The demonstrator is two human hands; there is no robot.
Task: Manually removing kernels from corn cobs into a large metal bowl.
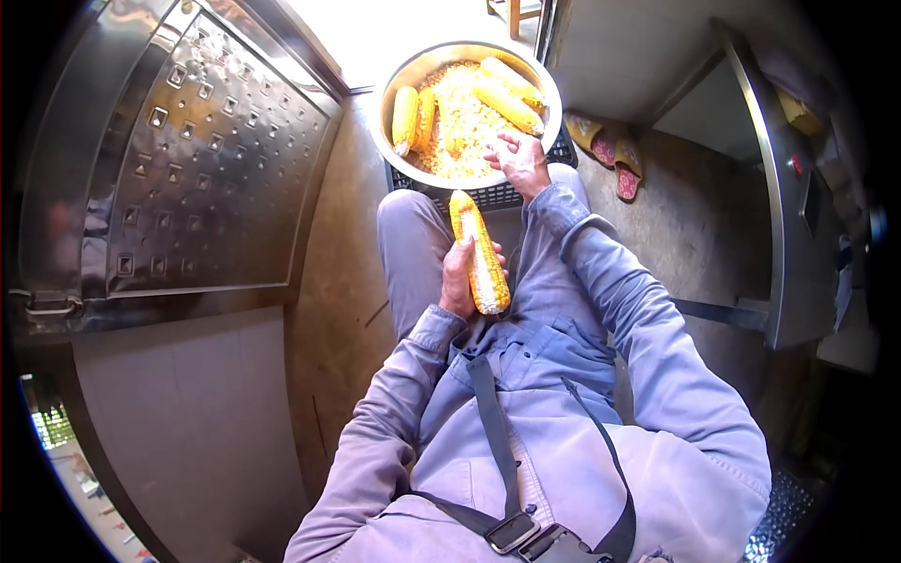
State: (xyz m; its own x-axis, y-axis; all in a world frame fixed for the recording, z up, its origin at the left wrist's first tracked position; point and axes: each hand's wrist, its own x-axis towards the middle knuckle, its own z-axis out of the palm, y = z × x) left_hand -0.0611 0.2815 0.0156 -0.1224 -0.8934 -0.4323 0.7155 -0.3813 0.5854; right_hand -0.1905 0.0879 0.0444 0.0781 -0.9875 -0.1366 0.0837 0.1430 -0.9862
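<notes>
My left hand (459, 283) grips a yellow corn cob (484, 271) between my knees, its upper end pointing towards the basin. A pale strip bare of kernels runs along this cob. Just ahead stands a wide metal basin (457, 182) holding many loose corn kernels (457, 91). My right hand (522, 163) hovers over the basin's near right rim, fingers apart and slightly curled, with no cob in it. Inside the basin, a corn cob (405, 118) leans at the left beside another, and a corn cob (508, 107) lies with others at the right.
Beneath the basin is a black plastic crate (486, 197). A pair of slippers (626, 169) lies on the floor to the right. An embossed metal door (218, 155) stands at the left, and a metal-edged cabinet (767, 197) at the right. Beyond the bright doorway shows a wooden stool leg (514, 20).
</notes>
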